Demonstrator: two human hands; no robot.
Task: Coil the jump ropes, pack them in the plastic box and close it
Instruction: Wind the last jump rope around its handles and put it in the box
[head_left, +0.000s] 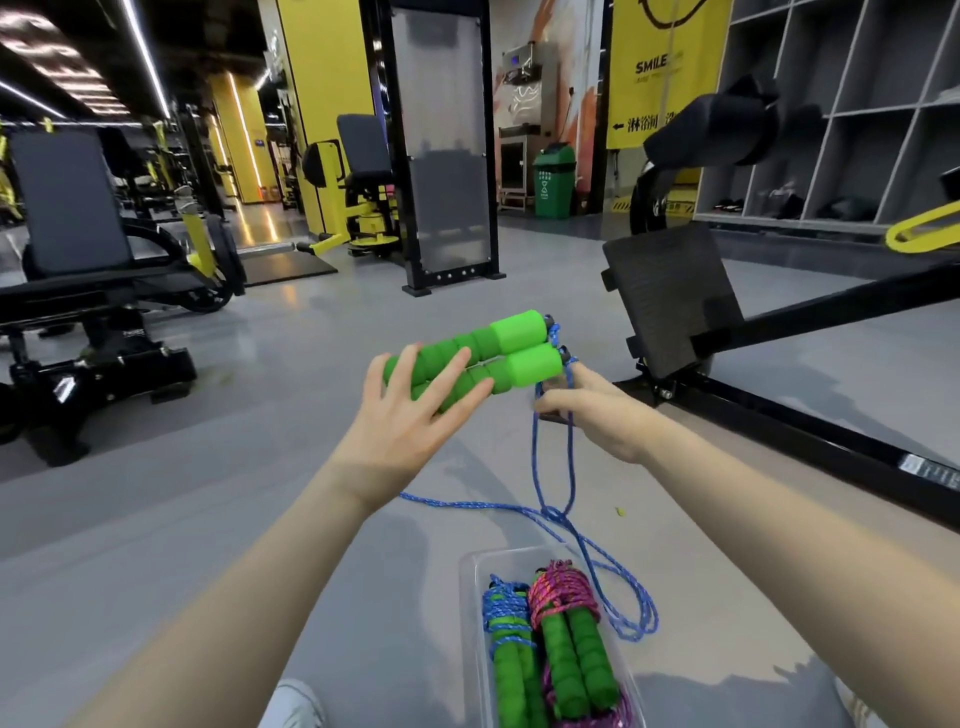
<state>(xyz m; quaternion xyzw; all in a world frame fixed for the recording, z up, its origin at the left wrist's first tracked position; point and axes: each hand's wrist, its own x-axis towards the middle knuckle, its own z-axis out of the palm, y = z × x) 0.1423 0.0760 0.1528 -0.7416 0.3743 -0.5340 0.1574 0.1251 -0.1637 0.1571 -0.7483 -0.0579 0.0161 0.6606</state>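
Up over the grey floor (208, 519), the two green handles (488, 358) sit side by side in the left hand (410, 415), fingers spread across them. The right hand (597, 415) pinches the blue rope (550, 499) just beneath. It trails down beside the open plastic box (470, 582), which has two coiled ropes (561, 587) inside.

Green foam handles (483, 358): matt, soft-looking, ribbed at the grip. The blue cord (553, 515): woven braid, rough, white-flecked. Clear plastic box (472, 582): glossy walls. In it a pink cord (558, 584): same coarse braid. Grey floor (234, 467): smooth, dull sheen. Black footplate (670, 306): matt, finely textured.
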